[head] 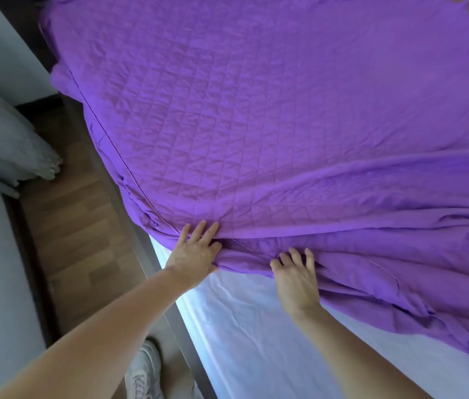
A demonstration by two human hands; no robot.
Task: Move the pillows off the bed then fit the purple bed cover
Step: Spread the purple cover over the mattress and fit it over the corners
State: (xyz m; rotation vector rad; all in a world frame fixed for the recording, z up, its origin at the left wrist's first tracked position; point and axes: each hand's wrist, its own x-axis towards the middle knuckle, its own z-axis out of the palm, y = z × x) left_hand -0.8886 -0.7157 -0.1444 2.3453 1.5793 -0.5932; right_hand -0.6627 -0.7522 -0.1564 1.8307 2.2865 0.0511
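Two hands in view, Inspector; where does each one sit?

Both are at the near hem of the purple bed cover [256, 110], Clerk. The left hand [194, 250] lies flat on the hem at the mattress's side edge, fingers straight and slightly fanned, thumb against a fold. The right hand [296, 276] rests just beside it toward mid-bed, fingers spread, tips on the bunched cloth. Neither is seen pinching. Whether a thumb hooks under the hem, I cannot tell.

And the cover itself?

Its quilted top lies over the far part of the bed, with the skirt hanging down the side next to the wooden floor [77, 240]. The near part is gathered in folds, and the hem runs slantwise across. The white mattress [256, 341] is bare below the hands. No pillows appear on the part of the bed shown.

Step in hand?

Judged: pillows dealt with, fitting under way, with a good share of the mattress not yet covered.

What does the next move call for?

In my assessment, a firm hold on the hem with both hands. Then a steady draw toward the near end, keeping the piped seam along the mattress edge so the skirt drops square. The slack folds need smoothing before any corner is tucked.
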